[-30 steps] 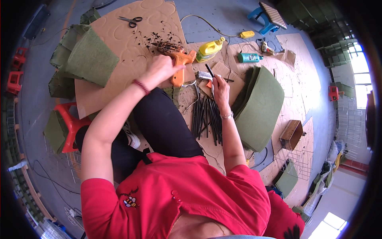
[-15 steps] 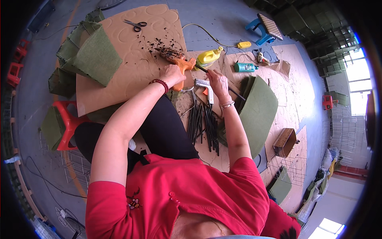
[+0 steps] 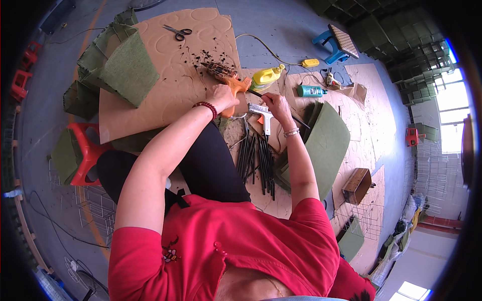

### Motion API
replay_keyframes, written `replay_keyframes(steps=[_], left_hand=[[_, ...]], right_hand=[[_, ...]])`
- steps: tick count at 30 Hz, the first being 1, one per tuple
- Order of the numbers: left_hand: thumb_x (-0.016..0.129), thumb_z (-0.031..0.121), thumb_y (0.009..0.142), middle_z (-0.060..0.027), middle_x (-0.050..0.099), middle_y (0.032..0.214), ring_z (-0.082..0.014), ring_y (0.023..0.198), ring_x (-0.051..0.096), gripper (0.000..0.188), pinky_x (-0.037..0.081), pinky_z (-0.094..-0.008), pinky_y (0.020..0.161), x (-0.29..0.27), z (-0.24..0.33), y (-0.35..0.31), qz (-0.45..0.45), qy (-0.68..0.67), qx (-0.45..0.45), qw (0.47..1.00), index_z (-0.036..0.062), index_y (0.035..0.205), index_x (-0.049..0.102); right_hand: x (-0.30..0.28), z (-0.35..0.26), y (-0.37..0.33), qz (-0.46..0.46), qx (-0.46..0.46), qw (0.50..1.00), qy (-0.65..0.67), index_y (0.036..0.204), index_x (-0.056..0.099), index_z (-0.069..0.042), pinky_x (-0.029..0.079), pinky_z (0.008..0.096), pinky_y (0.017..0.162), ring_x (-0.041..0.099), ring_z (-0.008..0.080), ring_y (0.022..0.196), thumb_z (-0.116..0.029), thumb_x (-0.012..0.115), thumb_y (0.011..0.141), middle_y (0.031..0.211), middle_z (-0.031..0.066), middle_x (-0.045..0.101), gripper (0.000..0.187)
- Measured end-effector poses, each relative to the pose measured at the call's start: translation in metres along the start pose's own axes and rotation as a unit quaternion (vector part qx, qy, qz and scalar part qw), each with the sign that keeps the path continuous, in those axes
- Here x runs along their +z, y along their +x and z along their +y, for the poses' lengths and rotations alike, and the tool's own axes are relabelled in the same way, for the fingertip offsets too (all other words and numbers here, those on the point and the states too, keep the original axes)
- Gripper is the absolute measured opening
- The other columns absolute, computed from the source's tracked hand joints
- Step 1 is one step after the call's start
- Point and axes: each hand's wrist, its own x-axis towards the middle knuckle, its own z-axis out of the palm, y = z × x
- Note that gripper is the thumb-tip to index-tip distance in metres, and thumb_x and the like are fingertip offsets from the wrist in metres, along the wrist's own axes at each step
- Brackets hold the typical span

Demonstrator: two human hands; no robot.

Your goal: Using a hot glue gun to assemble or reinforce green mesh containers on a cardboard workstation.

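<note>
My left hand (image 3: 221,98) is closed around the handle of an orange glue gun (image 3: 241,85), whose front end is coated in dark, messy glue. In my right hand (image 3: 277,106) a black glue stick (image 3: 303,122) is pinched, with its far end at the back of the gun. I cannot tell how deep it goes in. Just below my hands lies a white and grey pistol-shaped tool (image 3: 265,116). Several loose black glue sticks (image 3: 260,159) are piled nearer to me. A yellow bottle (image 3: 267,77) stands just beyond the gun.
Brown cardboard (image 3: 170,65) covers the floor, with scissors (image 3: 178,33) and dark scraps on it. Green felt boxes (image 3: 131,70) stand left; stacked green felt sheets (image 3: 329,143) lie right. Also around are a green bottle (image 3: 310,91), a blue stool (image 3: 329,45) and a red stool (image 3: 83,150).
The view has shifted slightly. Both hands keep their grips, and the black stick still reaches the back of the orange glue gun.
</note>
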Motion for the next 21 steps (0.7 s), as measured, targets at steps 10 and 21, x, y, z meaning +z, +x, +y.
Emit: replay_keyframes(steps=[10,21], left_hand=[[0.076,0.047,0.064,-0.0283,0.068,0.097,-0.0384,0.093,0.067,0.061,0.053,-0.0419,0.084,0.006,-0.006,-0.003,0.038,-0.038,0.021,0.998,-0.0074,0.092,0.07],[0.075,0.046,0.065,-0.0228,0.069,0.102,-0.0352,0.097,0.067,0.058,0.054,-0.0423,0.084,-0.005,-0.003,-0.01,0.016,-0.028,0.003,0.999,-0.0018,0.098,0.07]], right_hand=[[-0.009,-0.003,-0.004,0.006,-0.018,0.998,-0.056,0.089,0.071,-0.005,0.05,0.0428,0.064,0.064,0.037,0.071,-0.024,0.063,0.088,0.074,0.0191,0.065,0.021],[-0.008,0.003,0.002,-0.02,0.034,0.999,0.023,0.086,0.072,-0.003,0.048,0.0348,0.058,0.062,0.0245,0.06,-0.025,0.062,0.089,0.066,0.0111,0.065,0.023]])
